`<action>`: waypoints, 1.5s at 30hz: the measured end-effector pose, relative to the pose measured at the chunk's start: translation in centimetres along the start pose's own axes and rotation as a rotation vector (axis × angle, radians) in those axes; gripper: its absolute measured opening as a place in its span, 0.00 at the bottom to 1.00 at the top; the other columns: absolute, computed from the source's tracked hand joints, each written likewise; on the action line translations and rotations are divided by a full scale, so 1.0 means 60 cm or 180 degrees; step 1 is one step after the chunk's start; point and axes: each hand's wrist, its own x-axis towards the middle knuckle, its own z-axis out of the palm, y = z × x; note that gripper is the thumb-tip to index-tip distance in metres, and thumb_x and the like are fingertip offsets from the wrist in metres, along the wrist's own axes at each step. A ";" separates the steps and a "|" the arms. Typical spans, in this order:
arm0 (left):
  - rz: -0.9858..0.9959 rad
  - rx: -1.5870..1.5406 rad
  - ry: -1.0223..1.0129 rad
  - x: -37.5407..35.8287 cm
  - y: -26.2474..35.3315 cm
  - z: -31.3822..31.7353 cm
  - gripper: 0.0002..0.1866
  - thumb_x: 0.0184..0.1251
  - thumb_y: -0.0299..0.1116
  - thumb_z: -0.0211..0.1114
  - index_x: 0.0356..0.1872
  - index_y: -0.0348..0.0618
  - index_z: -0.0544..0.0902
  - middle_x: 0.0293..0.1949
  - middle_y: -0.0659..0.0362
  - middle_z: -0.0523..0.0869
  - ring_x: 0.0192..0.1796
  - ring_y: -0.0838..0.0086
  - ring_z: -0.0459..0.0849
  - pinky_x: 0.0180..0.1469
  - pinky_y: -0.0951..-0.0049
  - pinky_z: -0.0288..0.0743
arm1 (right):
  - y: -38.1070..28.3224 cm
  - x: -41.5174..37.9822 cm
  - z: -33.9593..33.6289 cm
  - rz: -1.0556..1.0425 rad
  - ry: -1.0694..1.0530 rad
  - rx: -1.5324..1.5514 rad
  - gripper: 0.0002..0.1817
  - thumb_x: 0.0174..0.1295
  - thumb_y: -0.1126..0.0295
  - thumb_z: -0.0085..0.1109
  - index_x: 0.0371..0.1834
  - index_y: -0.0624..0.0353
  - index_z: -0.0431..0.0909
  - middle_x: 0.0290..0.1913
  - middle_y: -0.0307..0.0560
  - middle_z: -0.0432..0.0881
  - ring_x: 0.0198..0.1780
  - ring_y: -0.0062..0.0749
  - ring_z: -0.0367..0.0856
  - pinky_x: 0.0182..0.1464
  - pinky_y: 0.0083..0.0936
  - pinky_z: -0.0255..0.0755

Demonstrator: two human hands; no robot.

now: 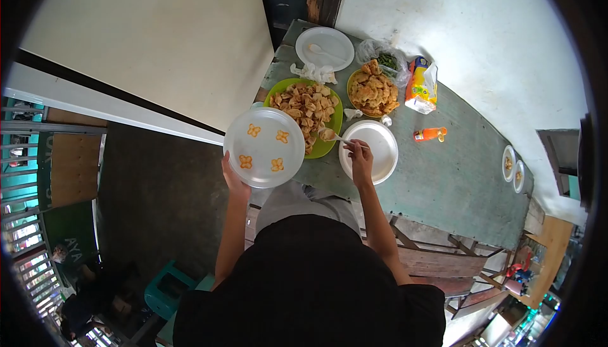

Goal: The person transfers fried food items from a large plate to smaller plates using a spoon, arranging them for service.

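Snacks (277, 164), four so far, lie on the plate (235, 133) that my left hand (233, 179) grips by its rim. My right hand (361, 157) pinches a spoon (332, 135) carrying another piece (just lifted, I judge) beside the green tray (334, 125); plenty of room remains.

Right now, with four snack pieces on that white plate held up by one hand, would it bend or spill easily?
The white plate looks thin and probably light. Gripped only at its near rim by the left hand, it might flex. The four loose pieces could slide if it tilts.

I see a green table (437, 182) against a white wall (494, 24), dark floor (158, 195) left of it
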 end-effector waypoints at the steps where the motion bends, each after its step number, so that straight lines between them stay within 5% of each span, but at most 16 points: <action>1: -0.0001 -0.0002 -0.0008 0.001 0.000 0.005 0.33 0.63 0.54 0.47 0.62 0.40 0.64 0.58 0.53 0.71 0.61 0.63 0.69 0.61 0.62 0.64 | -0.009 -0.005 -0.002 -0.0007 0.0004 -0.0001 0.12 0.69 0.66 0.45 0.46 0.63 0.72 0.39 0.44 0.81 0.41 0.24 0.80 0.37 0.17 0.68; 11: -0.0497 -0.0016 -0.0421 0.012 -0.030 0.058 0.31 0.64 0.54 0.45 0.63 0.44 0.64 0.58 0.56 0.72 0.61 0.64 0.70 0.62 0.62 0.64 | -0.116 -0.057 0.045 -0.0162 -0.0354 0.0329 0.12 0.69 0.67 0.45 0.46 0.64 0.72 0.39 0.45 0.80 0.41 0.24 0.79 0.36 0.17 0.67; 17: -0.0677 0.0251 -0.0486 0.011 -0.051 0.095 0.32 0.64 0.56 0.45 0.63 0.44 0.64 0.58 0.56 0.72 0.60 0.65 0.71 0.61 0.62 0.65 | -0.111 -0.066 0.086 0.0319 -0.0576 0.0085 0.13 0.68 0.66 0.46 0.45 0.65 0.72 0.38 0.46 0.81 0.39 0.24 0.81 0.37 0.17 0.70; 27: -0.0925 0.0125 -0.0678 0.012 -0.072 0.105 0.33 0.64 0.55 0.46 0.63 0.43 0.62 0.58 0.53 0.72 0.60 0.62 0.71 0.61 0.59 0.66 | -0.134 -0.069 0.108 0.0006 -0.0530 -0.0693 0.12 0.68 0.67 0.46 0.41 0.67 0.74 0.36 0.51 0.83 0.30 0.26 0.82 0.29 0.16 0.70; 37: -0.0854 -0.0002 -0.0543 0.010 -0.055 0.103 0.33 0.63 0.56 0.46 0.63 0.44 0.63 0.58 0.55 0.72 0.59 0.64 0.72 0.60 0.61 0.68 | -0.176 -0.067 0.088 -0.0005 -0.0513 -0.1012 0.11 0.67 0.69 0.47 0.40 0.67 0.74 0.33 0.51 0.83 0.29 0.26 0.82 0.28 0.15 0.68; 41: -0.0484 -0.0008 -0.0478 0.027 -0.042 0.075 0.32 0.64 0.55 0.47 0.63 0.43 0.63 0.59 0.55 0.71 0.60 0.63 0.71 0.61 0.61 0.67 | -0.204 -0.059 0.060 0.0109 -0.0375 -0.0201 0.11 0.66 0.69 0.49 0.40 0.66 0.76 0.34 0.48 0.82 0.32 0.25 0.81 0.31 0.16 0.68; 45: -0.0097 -0.0037 -0.0207 0.035 -0.014 0.044 0.32 0.64 0.54 0.46 0.63 0.43 0.63 0.59 0.54 0.71 0.61 0.62 0.70 0.61 0.61 0.65 | -0.161 -0.017 0.027 -0.0431 0.0317 -0.0273 0.10 0.66 0.70 0.47 0.40 0.66 0.75 0.34 0.48 0.82 0.31 0.25 0.81 0.29 0.16 0.68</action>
